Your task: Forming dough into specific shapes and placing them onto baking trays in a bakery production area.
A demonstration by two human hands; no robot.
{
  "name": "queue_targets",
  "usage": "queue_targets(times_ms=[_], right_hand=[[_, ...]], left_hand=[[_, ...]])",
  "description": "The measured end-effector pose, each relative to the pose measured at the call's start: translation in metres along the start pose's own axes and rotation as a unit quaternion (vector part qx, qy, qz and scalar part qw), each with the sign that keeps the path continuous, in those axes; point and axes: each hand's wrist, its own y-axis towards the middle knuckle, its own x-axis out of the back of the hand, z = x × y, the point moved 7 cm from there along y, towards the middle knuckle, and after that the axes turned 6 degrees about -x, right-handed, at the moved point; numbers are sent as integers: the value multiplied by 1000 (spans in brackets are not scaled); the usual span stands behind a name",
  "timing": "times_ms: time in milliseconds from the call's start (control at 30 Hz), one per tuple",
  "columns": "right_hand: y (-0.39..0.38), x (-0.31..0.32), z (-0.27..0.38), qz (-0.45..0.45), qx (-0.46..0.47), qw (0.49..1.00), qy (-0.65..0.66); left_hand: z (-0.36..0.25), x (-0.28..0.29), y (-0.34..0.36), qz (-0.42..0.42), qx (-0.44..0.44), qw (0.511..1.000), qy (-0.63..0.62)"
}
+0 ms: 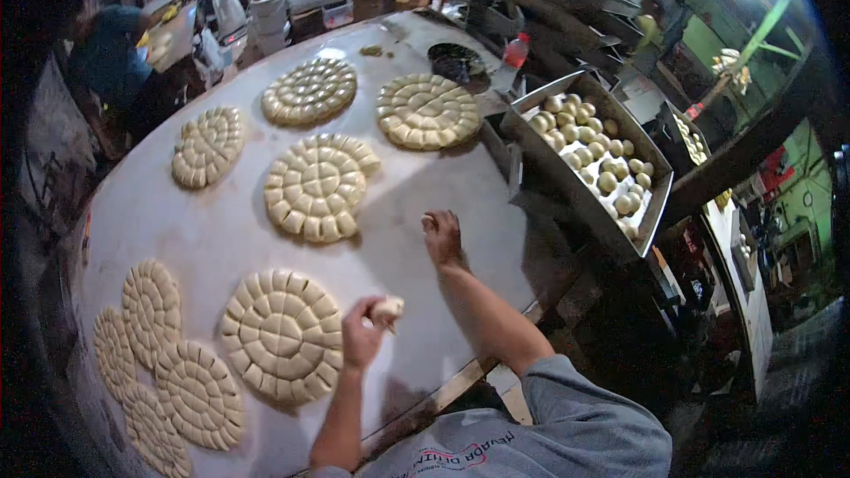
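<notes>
A pale lump of dough (388,308) is gripped in the fingers of my left hand (361,336), just above the table near its front edge. My right hand (445,241) reaches farther out over the table, its fingers curled. A small pale piece of dough (428,223) shows at its fingertips, partly hidden by them. Left of my left hand lies a large flat round of dough (282,336), scored into rings of segments. Beyond it, another scored round (316,188) has a short tail of segments at its upper right.
Several more scored rounds lie on the white table (204,239), including an overlapping group (199,394) at the near left. Past the table's right edge stands a metal tray (651,221) of dough balls (586,134). A dark round patch (456,62) and red-capped bottle (515,51) are at the back.
</notes>
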Motion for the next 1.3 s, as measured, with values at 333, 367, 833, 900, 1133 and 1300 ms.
queue_targets(times_ms=[333,367,833,900,1133,1300], right_hand=[[-54,72,-67,-14,152,963,-222],[-28,78,-40,16,80,987,-138],[-6,52,-130,16,66,993,92],[18,37,-97,59,48,993,-94],[-90,67,-133,178,28,978,107],[-11,66,-95,29,111,983,-143]], left_hand=[[28,-33,-28,-212,-59,867,447],[46,-35,-10,-247,3,873,421],[35,-62,-34,-272,-15,823,499],[36,-81,13,-309,93,871,371],[16,-157,-65,-84,-119,898,416],[63,-51,-1,-233,-43,881,409]])
